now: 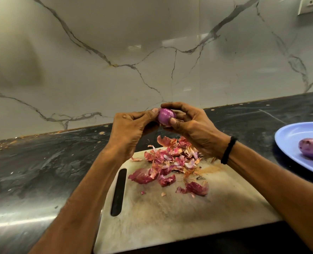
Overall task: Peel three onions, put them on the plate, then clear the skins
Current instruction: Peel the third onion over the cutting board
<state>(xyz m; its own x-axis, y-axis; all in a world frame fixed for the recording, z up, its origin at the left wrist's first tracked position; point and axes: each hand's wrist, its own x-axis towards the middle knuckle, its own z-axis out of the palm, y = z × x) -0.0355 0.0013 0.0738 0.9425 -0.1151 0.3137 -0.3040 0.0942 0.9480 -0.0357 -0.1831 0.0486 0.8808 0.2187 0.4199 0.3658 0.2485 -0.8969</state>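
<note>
A purple onion (165,116) is held in the air above the cutting board (179,213). My left hand (130,129) pinches its left side with the thumb on top. My right hand (192,125) curls round its right side, thumb on the front. A pile of red onion skins (172,162) lies on the board below the hands. A peeled onion (312,149) lies on the blue plate (287,142) at the right edge; the plate is cut off by the frame.
The board lies on a dark stone counter (42,171) with scraps of skin along its back edge. A marble wall (152,61) rises behind. A wall socket (311,4) shows at the top right. The board has a slot handle (119,191) on its left.
</note>
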